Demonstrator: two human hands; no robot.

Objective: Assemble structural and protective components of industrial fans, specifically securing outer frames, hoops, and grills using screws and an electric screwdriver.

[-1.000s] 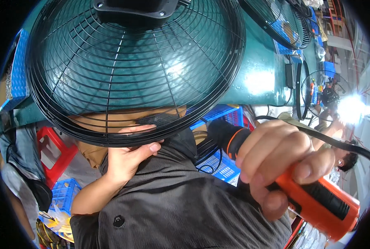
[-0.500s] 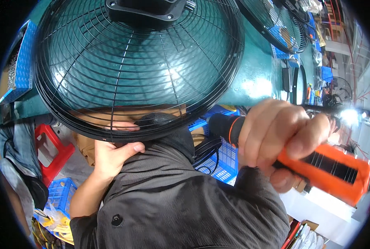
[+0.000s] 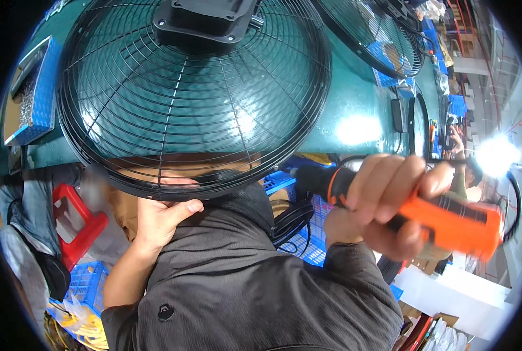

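A large round fan guard of black wire (image 3: 173, 120), with a black motor housing (image 3: 205, 26) on top, rests on the green table and juts over its near edge. My left hand (image 3: 161, 213) is closed on the guard's near rim, thumb below and fingers partly behind the wires. To the right of the guard, my right hand (image 3: 384, 199) grips an orange and black electric screwdriver (image 3: 448, 222). Its black nose (image 3: 316, 180) points left toward the guard, apart from the rim. Motion blurs the handle a little.
A blue box of small metal parts (image 3: 35, 99) stands at the table's left. Another fan guard (image 3: 372, 35) lies at the far right. Below are a red stool (image 3: 76, 228), blue crates (image 3: 85, 281) and coiled black cable (image 3: 293, 219). Another person's hand (image 3: 457, 140) shows behind.
My right hand has drawn the screwdriver slightly inward, and its handle sits more level. My left hand keeps its hold on the rim. The whole view has shifted a little.
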